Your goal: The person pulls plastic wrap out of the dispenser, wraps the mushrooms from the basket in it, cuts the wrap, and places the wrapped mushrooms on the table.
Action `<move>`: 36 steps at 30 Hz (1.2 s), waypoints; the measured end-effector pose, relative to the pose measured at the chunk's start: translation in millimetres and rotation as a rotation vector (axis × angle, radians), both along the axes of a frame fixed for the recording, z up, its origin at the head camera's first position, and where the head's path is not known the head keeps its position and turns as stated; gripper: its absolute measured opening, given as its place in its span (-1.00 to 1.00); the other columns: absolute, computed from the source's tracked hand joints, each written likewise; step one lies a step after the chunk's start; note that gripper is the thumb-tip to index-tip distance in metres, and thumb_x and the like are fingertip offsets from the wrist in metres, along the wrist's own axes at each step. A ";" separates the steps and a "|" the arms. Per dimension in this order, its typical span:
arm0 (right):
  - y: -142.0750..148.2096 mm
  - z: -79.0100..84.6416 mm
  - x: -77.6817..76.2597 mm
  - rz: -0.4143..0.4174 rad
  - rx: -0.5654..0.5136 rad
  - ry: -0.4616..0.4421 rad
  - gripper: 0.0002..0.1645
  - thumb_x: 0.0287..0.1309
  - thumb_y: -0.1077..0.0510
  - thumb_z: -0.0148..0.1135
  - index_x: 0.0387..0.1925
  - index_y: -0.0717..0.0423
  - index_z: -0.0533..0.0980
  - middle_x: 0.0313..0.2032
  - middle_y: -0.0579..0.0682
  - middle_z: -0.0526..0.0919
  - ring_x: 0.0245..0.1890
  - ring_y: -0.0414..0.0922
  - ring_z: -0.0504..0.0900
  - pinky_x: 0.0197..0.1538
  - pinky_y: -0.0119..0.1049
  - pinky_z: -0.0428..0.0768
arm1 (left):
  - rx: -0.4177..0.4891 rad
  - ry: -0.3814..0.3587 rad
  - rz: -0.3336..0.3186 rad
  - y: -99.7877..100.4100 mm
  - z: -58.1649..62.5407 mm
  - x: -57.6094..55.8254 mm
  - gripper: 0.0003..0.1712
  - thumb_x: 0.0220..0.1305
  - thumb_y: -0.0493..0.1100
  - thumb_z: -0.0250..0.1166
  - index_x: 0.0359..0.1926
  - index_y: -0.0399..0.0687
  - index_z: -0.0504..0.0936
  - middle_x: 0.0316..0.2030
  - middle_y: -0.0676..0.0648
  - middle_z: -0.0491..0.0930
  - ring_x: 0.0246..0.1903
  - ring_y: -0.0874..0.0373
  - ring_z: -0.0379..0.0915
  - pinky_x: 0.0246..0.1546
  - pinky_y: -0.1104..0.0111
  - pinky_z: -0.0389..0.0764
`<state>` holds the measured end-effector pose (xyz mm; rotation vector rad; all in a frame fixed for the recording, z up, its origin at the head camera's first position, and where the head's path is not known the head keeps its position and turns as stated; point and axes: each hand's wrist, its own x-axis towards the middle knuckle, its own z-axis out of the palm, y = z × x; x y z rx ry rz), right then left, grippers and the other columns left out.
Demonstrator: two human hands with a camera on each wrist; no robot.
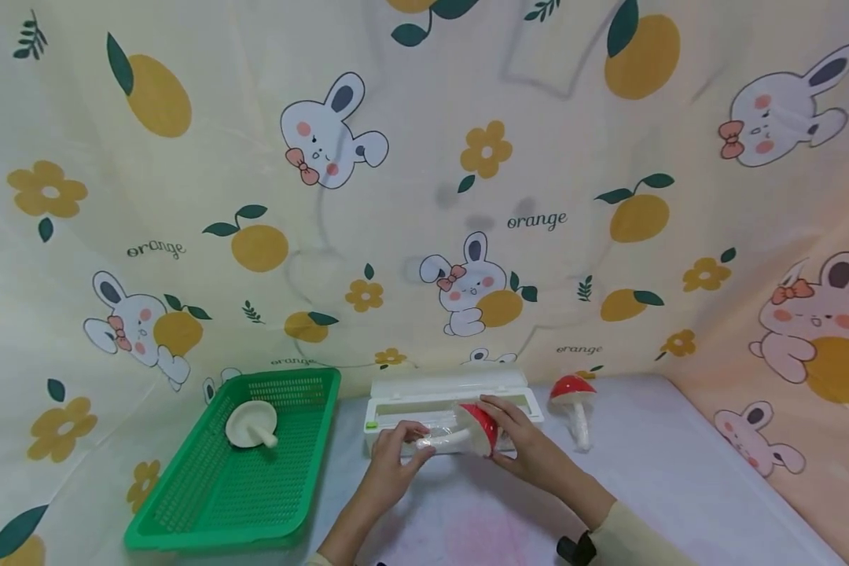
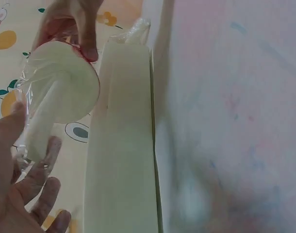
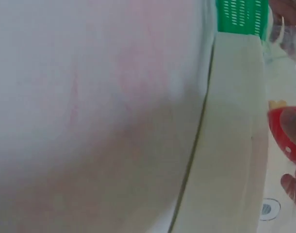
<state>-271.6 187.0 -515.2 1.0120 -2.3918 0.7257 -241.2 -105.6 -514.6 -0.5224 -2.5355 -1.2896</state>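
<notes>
A toy mushroom (image 1: 483,427) with a red cap and pale stem lies sideways between the two hands, clear film around it. My right hand (image 1: 538,456) grips the cap from the right. At the stem's end, my left hand (image 1: 389,468) pinches the film-covered tip between thumb and fingers. Behind and beneath is a long white cling film dispenser (image 1: 449,383), its lid raised. The left wrist view shows the mushroom's pale underside (image 2: 73,99) and creased film, with the dispenser (image 2: 128,136) alongside.
A green basket (image 1: 255,503) stands at the left, holding a pale mushroom (image 1: 249,424) with its stem pointing out. Another red-capped mushroom (image 1: 573,391) lies on the table (image 1: 651,487) right of the dispenser. A printed cloth (image 1: 410,196) hangs behind.
</notes>
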 end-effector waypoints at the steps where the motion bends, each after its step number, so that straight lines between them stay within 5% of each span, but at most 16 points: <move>1: 1.2 1.1 -0.8 -0.003 0.004 0.001 0.27 -0.13 0.25 0.81 0.59 0.00 0.30 0.52 0.02 0.37 0.44 0.11 0.48 0.16 -0.04 0.70 | -0.028 0.021 -0.001 0.2 -0.4 -0.4 -0.65 0.40 -0.03 0.49 0.10 0.06 0.61 0.00 0.08 0.70 0.06 0.07 0.38 0.11 0.08 0.35; 9: 6.0 5.3 -6.0 -0.055 0.007 0.045 0.21 -0.15 0.06 0.84 0.55 -0.15 0.40 0.43 -0.15 0.53 0.41 0.01 0.45 0.30 0.13 0.61 | -0.268 0.219 0.077 1.7 -2.2 -3.1 -0.64 0.25 -0.11 0.61 0.00 0.14 0.68 0.03 0.08 0.66 0.05 0.05 0.46 0.12 -0.01 0.44; 18: 5.0 12.4 -8.3 -0.067 -0.079 -0.001 0.26 -0.15 0.15 0.83 0.56 0.04 0.32 0.41 0.03 0.56 0.55 0.18 0.32 0.42 0.37 0.39 | -0.343 0.362 0.115 6.5 8.0 -7.4 -0.44 0.13 -0.14 0.69 0.12 0.07 0.64 -0.10 0.10 0.71 -0.02 0.10 0.51 0.13 0.05 0.50; 26: 7.1 28.0 -16.0 -0.028 -0.146 -0.050 0.13 -0.09 0.19 0.80 0.50 -0.05 0.39 0.36 -0.06 0.59 0.32 0.06 0.62 0.24 0.08 0.65 | -0.376 0.433 0.141 7.9 31.3 -18.0 -0.60 0.24 -0.09 0.63 0.04 0.14 0.69 -0.04 0.12 0.74 0.01 0.09 0.58 0.12 0.11 0.59; 36: 8.8 50.0 -21.4 -0.032 -0.131 -0.071 0.06 0.00 0.13 0.76 0.51 -0.02 0.42 0.38 0.04 0.61 0.32 0.11 0.64 0.17 0.00 0.70 | -0.355 0.416 0.171 11.0 52.4 -22.2 -0.68 0.39 0.00 0.47 0.10 0.11 0.71 0.01 0.05 0.75 0.04 0.00 0.59 0.14 0.07 0.59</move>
